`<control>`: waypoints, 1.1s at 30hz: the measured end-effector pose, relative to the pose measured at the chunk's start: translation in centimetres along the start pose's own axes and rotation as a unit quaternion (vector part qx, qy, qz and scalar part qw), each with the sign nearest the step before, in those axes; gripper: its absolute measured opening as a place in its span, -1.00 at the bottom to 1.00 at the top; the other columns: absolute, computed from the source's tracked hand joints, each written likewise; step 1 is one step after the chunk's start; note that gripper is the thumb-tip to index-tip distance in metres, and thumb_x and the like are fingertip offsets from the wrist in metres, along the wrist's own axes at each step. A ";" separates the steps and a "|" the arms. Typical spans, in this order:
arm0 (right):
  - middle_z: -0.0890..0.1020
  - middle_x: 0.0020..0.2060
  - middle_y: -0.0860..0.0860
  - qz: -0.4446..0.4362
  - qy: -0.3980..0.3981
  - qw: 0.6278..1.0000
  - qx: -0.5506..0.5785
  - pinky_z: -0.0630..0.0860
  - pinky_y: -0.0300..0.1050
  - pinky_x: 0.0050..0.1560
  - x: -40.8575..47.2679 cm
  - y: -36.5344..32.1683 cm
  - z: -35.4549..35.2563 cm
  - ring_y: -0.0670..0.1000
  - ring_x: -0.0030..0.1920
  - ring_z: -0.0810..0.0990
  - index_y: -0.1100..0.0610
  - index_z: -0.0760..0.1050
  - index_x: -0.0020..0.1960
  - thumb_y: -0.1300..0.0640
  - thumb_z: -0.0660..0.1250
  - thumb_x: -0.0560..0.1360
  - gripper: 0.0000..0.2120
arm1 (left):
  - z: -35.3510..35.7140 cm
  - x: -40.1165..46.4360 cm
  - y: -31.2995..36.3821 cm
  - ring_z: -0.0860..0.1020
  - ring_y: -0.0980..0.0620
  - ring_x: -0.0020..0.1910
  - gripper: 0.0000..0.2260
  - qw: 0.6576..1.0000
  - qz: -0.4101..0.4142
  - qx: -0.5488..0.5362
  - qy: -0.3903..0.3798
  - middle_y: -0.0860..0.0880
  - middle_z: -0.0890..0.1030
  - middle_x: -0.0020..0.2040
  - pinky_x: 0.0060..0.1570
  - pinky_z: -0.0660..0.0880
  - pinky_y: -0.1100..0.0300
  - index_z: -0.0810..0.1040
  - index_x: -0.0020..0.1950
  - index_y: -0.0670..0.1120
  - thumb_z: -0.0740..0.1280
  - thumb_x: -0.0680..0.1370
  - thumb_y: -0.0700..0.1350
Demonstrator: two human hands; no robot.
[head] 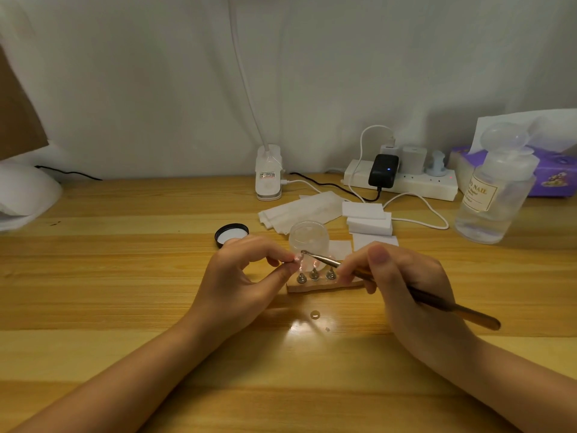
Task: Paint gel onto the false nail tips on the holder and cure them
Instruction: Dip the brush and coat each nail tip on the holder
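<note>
A small wooden nail holder (312, 287) lies on the desk between my hands, with three metal pegs (314, 274) carrying clear false nail tips. My left hand (246, 276) pinches one clear tip (296, 257) between thumb and fingers, just above the holder's left end. My right hand (402, 282) holds a gel brush (437, 303) with a metal ferrule; its tip (303, 252) touches the pinched nail tip. An open clear gel jar (309, 240) stands right behind the holder. Its black lid (231, 233) rests upside down to the left.
White wipes (299, 210) and sponge blocks (368, 218) lie behind the jar. A clip lamp base (268, 173), a power strip (402, 179) with cables, a clear liquid bottle (496, 189) and a purple tissue box (555, 170) line the back. A white curing lamp (25, 192) sits far left.
</note>
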State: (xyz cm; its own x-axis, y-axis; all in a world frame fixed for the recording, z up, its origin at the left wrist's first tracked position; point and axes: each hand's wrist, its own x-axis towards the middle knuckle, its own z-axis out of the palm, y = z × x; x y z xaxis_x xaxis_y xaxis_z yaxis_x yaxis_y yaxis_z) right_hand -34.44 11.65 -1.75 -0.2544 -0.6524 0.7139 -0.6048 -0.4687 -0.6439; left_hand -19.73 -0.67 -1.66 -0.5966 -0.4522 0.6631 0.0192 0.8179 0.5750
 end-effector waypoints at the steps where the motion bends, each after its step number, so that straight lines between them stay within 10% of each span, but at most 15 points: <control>1: 0.57 -0.33 -0.13 0.000 -0.008 1.000 -0.002 0.35 -0.53 -0.24 0.0 0.0 0.0 -0.31 -0.29 0.53 0.05 0.54 -0.21 -0.02 0.01 0.55 -0.63 | 0.0 0.0 0.0 0.57 0.11 -0.23 -0.89 1.000 -0.001 0.002 0.001 0.07 0.63 -0.23 -0.16 0.52 -0.07 0.61 -0.14 -0.04 0.41 0.36 -0.17; 10: 0.55 -0.29 -0.17 -0.032 -0.013 0.999 -0.013 0.37 -0.51 -0.20 0.1 -0.1 0.0 -0.31 -0.23 0.52 0.06 0.53 -0.17 -0.08 -0.02 0.59 -0.59 | 0.1 0.2 0.1 0.57 0.15 -0.13 -0.83 0.999 0.032 0.009 0.016 0.02 0.61 -0.15 -0.12 0.52 0.23 0.63 -0.06 -0.13 0.40 0.37 -0.24; 33: 0.56 -0.40 -0.13 -0.024 0.007 1.000 -0.011 0.37 -0.52 -0.26 0.1 0.0 -0.2 -0.28 -0.28 0.53 0.01 0.51 -0.21 -0.08 0.01 0.57 -0.63 | 0.1 0.0 0.3 0.58 0.12 -0.20 -0.82 1.000 0.023 0.007 0.000 0.02 0.64 -0.17 -0.15 0.52 -0.10 0.63 -0.02 -0.13 0.36 0.40 -0.23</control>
State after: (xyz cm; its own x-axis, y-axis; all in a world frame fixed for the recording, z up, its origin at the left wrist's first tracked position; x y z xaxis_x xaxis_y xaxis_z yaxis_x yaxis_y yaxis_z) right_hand -34.67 11.69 -1.62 -0.2350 -0.6206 0.7481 -0.6329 -0.4864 -0.6024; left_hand -19.80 -0.39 -1.51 -0.5958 -0.4133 0.6886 0.0358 0.8429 0.5368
